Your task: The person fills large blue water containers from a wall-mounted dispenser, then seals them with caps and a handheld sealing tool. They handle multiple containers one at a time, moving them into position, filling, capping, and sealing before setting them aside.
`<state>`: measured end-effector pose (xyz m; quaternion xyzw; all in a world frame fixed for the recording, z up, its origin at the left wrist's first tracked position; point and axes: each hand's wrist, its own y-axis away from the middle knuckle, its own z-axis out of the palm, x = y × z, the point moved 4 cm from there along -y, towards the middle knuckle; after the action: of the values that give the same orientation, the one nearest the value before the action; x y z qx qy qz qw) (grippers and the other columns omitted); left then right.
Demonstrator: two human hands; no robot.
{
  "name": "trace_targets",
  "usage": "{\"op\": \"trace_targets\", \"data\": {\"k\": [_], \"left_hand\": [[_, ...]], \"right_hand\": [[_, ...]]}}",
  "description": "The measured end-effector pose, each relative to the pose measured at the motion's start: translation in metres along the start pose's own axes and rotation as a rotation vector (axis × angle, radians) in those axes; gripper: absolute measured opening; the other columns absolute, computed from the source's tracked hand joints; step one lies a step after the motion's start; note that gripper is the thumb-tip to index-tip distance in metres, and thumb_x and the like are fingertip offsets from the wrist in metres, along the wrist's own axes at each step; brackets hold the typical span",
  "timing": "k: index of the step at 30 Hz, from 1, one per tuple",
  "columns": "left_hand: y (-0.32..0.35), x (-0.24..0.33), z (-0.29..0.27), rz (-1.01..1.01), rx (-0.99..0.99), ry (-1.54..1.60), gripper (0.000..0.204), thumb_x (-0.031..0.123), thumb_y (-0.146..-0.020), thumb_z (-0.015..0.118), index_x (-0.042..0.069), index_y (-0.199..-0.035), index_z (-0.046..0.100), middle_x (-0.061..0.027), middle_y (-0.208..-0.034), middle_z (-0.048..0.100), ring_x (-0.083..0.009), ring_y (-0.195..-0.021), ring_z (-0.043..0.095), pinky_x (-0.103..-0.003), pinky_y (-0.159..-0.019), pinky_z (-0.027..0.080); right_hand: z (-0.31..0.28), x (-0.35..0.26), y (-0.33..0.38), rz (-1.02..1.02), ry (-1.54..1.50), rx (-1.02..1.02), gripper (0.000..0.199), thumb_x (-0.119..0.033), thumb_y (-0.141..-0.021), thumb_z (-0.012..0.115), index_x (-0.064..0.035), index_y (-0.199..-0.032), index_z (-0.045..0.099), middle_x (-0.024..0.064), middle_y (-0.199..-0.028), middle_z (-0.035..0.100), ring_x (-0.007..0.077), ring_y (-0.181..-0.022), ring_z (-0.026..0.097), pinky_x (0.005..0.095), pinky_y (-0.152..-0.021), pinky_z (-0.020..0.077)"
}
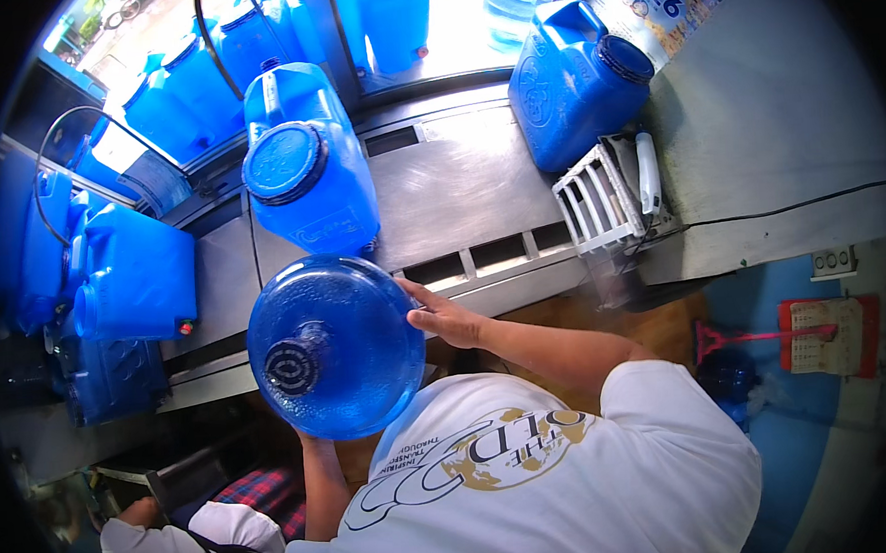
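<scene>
A large round, clear blue water jug (361,341) is in front of my chest, its dark ringed top (292,367) facing up and to the left. My right hand (445,316) is closed against the jug's right side, with the thumb and fingers spread along the wall. My left hand reaches the jug's lower edge from below; its wrist (316,438) shows, but the jug hides the fingers. Just beyond the jug, a blue square container (324,208) with a wide round lid (285,163) and a top handle stands on the metal counter (448,186).
Another blue container (573,89) stands at the counter's far right, beside a white slatted rack (599,203). More blue containers (142,277) crowd the left. Slots cut the counter's front edge. A black cable (790,208) runs along the right wall. Another person (191,540) is at lower left.
</scene>
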<state>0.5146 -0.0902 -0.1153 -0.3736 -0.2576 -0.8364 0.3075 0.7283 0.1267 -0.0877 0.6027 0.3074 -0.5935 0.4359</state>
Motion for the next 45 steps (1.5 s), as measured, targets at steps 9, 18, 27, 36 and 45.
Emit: {"op": "trace_targets", "data": {"k": [9,18,27,36,45], "left_hand": [[-0.023,-0.097,0.075,-0.105,-0.248,-0.451,0.058,0.05,-0.102,0.049,0.008,-0.142,0.044,-0.0098,-0.133,0.057,-0.0213,-0.117,0.059,-0.036,-0.097,0.052],[-0.084,-0.169,0.189,-0.413,-0.465,-0.335,0.08,0.071,-0.099,0.024,0.014,-0.154,0.032,-0.0093,-0.154,0.041,-0.0241,-0.138,0.042,-0.044,-0.115,0.033],[-0.126,-0.173,0.15,-0.43,-0.915,-0.844,0.079,0.054,-0.098,0.055,0.006,-0.156,0.029,-0.0167,-0.154,0.04,-0.0271,-0.142,0.039,-0.042,-0.116,0.03],[-0.128,-0.06,-0.095,-0.824,-0.697,-1.481,0.093,0.05,-0.078,0.08,0.003,-0.148,0.043,-0.0239,-0.145,0.05,-0.0327,-0.137,0.048,-0.04,-0.111,0.041],[-0.164,0.003,-0.166,-0.726,-0.374,-1.321,0.088,0.04,-0.079,0.083,0.004,-0.148,0.044,-0.0228,-0.142,0.053,-0.0318,-0.131,0.052,-0.043,-0.107,0.044]], "right_hand": [[-0.12,0.05,0.078,-0.193,-0.11,0.397,0.092,-0.065,-0.096,0.05,-0.0059,-0.159,0.016,0.0192,-0.158,0.031,0.0331,-0.144,0.033,0.0458,-0.119,0.0236],[-0.052,0.121,0.149,0.148,-0.025,0.704,0.147,-0.054,-0.064,0.09,-0.0063,-0.157,-0.015,0.0239,-0.163,0.003,0.0493,-0.148,0.016,0.0602,-0.114,0.0273],[-0.157,0.111,0.063,-0.3,-0.228,1.101,0.142,-0.044,-0.061,0.096,-0.0036,-0.156,-0.003,0.0192,-0.158,0.02,0.029,-0.144,0.028,0.0456,-0.12,0.0236],[-0.249,0.114,-0.043,-0.097,-0.232,1.243,0.143,-0.045,-0.062,0.095,-0.0219,-0.157,-0.01,0.0106,-0.163,0.016,0.0376,-0.146,0.025,0.0698,-0.103,0.0311],[-0.336,0.063,-0.137,0.154,-0.247,1.328,0.146,-0.06,-0.062,0.09,-0.0176,-0.158,-0.011,0.0116,-0.165,0.006,0.0393,-0.15,0.014,0.0735,-0.103,0.0334]]}}
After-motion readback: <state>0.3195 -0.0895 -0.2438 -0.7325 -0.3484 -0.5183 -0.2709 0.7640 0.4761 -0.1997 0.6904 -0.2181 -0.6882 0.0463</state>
